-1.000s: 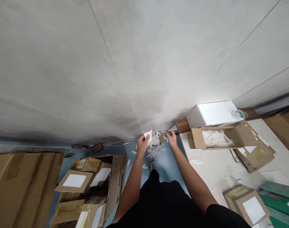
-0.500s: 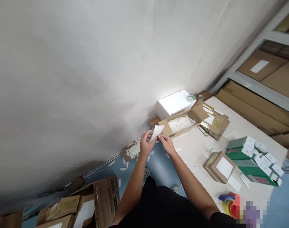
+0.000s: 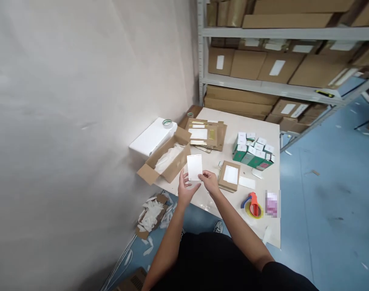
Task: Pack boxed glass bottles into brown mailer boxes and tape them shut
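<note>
A white rectangular label [image 3: 194, 167] stands upright between both my hands, above the near edge of the pale table [image 3: 230, 202]. My left hand [image 3: 185, 189] pinches its lower left side and my right hand [image 3: 210, 182] pinches its lower right corner. Just right of my right hand a small brown box [image 3: 230, 176] with a white label lies on the table. An open cardboard box [image 3: 166, 161] with white packing sits to the left of my hands.
Green-and-white small boxes [image 3: 253, 150] are grouped at the table's middle. A red tape dispenser [image 3: 252, 204] lies near the front edge. Flattened cartons [image 3: 205, 133] and a white foam box [image 3: 151, 137] sit further back. Shelves [image 3: 281, 85] hold brown cartons. White paper scraps [image 3: 152, 212] litter the blue floor.
The view has swung right from the wall and floor to the table and shelves. Both hands have come together over the table edge, and the label now stands upright between them.
</note>
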